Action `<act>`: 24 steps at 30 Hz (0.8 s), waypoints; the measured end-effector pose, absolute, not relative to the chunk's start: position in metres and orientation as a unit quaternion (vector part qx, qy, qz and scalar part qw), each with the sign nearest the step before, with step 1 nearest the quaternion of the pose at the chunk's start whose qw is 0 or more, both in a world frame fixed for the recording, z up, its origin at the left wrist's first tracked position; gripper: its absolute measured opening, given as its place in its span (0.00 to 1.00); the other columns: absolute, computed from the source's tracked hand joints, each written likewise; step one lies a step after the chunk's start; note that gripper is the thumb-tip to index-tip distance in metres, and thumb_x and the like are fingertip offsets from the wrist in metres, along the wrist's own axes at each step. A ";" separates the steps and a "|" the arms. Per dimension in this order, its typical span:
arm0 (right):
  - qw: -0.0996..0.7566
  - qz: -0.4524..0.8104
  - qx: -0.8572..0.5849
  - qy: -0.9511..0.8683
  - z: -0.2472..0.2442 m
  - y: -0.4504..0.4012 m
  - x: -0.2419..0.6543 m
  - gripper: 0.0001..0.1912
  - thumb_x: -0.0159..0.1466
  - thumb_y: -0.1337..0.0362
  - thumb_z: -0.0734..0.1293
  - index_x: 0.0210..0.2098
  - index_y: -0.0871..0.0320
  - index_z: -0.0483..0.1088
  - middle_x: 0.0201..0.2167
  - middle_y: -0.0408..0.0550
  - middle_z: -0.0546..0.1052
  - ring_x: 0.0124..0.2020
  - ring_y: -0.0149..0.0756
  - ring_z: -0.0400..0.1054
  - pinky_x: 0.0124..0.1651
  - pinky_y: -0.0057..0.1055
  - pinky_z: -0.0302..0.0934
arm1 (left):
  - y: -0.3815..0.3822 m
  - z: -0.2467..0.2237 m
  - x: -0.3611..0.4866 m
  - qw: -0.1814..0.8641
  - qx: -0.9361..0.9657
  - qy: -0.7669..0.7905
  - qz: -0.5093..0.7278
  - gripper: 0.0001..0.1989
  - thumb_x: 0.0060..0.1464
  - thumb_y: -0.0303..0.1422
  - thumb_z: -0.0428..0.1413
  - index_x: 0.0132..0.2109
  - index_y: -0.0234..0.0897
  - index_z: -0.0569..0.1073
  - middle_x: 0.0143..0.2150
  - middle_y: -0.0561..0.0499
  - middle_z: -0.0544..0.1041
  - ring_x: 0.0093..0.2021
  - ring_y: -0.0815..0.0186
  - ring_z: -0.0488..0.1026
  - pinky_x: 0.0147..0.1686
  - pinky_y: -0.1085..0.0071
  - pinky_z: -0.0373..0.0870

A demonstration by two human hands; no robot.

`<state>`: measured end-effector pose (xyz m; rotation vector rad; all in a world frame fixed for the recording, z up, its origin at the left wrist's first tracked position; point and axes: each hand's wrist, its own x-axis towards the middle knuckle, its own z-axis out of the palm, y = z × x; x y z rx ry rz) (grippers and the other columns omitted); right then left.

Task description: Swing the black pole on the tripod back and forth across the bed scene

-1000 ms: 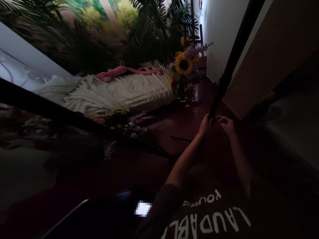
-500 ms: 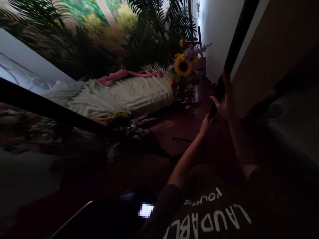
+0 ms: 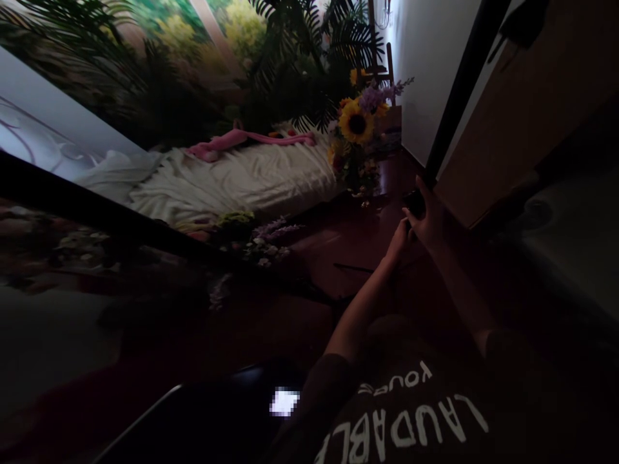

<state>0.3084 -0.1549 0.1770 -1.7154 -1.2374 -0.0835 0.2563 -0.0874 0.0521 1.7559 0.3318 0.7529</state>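
Note:
A black light stand [image 3: 457, 103] slants from the upper right down to the dark red floor. Low on its pole, my left hand [image 3: 399, 240] is closed around the tube. Just above it, almost touching, my right hand [image 3: 428, 219] grips the stand at its dark collar [image 3: 414, 203], thumb and forefinger on either side. The other fingers of my right hand are hidden or too dark to make out. A thin dark leg [image 3: 355, 268] lies near the floor by my left forearm. High on the pole a black fitting [image 3: 525, 24] sticks out to the right.
A second black pole [image 3: 97, 203] crosses the left side. Behind it lies a cream cloth-covered platform [image 3: 242, 180] with a pink plush toy [image 3: 225, 143]. Sunflowers [image 3: 356, 122] stand by the white wall [image 3: 425, 77]. A dark glossy panel [image 3: 193, 412] is at lower left.
My right hand and the collar have slid down the pole, close to my left hand. The black fitting has come into view at the upper right. My left hand has barely moved.

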 end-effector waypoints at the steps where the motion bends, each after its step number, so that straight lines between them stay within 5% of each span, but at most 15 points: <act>1: 0.498 -0.047 -0.709 -0.497 0.171 -0.155 0.305 0.37 0.63 0.62 0.67 0.67 0.42 0.49 0.68 0.40 0.54 0.71 0.47 0.43 0.71 0.51 0.45 | -0.088 0.054 0.256 0.567 0.744 0.140 0.324 0.27 0.62 0.41 0.49 0.63 0.33 0.57 0.59 0.35 0.69 0.58 0.58 0.68 0.57 0.61 0.65; 5: 0.511 -0.051 -0.723 -0.462 0.158 -0.154 0.296 0.34 0.62 0.62 0.67 0.65 0.42 0.54 0.68 0.41 0.55 0.70 0.48 0.46 0.70 0.51 0.46 | -0.089 0.057 0.258 0.590 0.725 0.146 0.325 0.24 0.64 0.41 0.45 0.63 0.33 0.59 0.62 0.36 0.67 0.61 0.57 0.66 0.60 0.58 0.63; 12: 0.534 -0.012 -0.704 -0.467 0.144 -0.174 0.308 0.33 0.60 0.60 0.69 0.63 0.45 0.58 0.67 0.45 0.58 0.69 0.47 0.50 0.68 0.48 0.54 | -0.087 0.045 0.261 0.558 0.745 0.160 0.329 0.20 0.62 0.40 0.48 0.57 0.34 0.63 0.53 0.39 0.72 0.51 0.61 0.72 0.52 0.62 0.68; 17: 0.580 0.027 -0.706 -0.406 0.115 -0.210 0.312 0.31 0.62 0.56 0.66 0.63 0.46 0.57 0.63 0.48 0.64 0.61 0.42 0.62 0.60 0.42 0.64 | -0.087 0.044 0.259 0.537 0.759 0.186 0.318 0.17 0.61 0.36 0.49 0.55 0.36 0.64 0.47 0.42 0.74 0.44 0.63 0.72 0.46 0.66 0.68; 24: 0.596 0.083 -0.743 -0.293 0.088 -0.216 0.321 0.26 0.62 0.51 0.65 0.57 0.51 0.63 0.48 0.51 0.76 0.46 0.39 0.72 0.56 0.40 0.64 | -0.089 0.051 0.257 0.548 0.754 0.182 0.312 0.15 0.61 0.37 0.48 0.54 0.37 0.64 0.42 0.44 0.75 0.40 0.65 0.72 0.43 0.68 0.67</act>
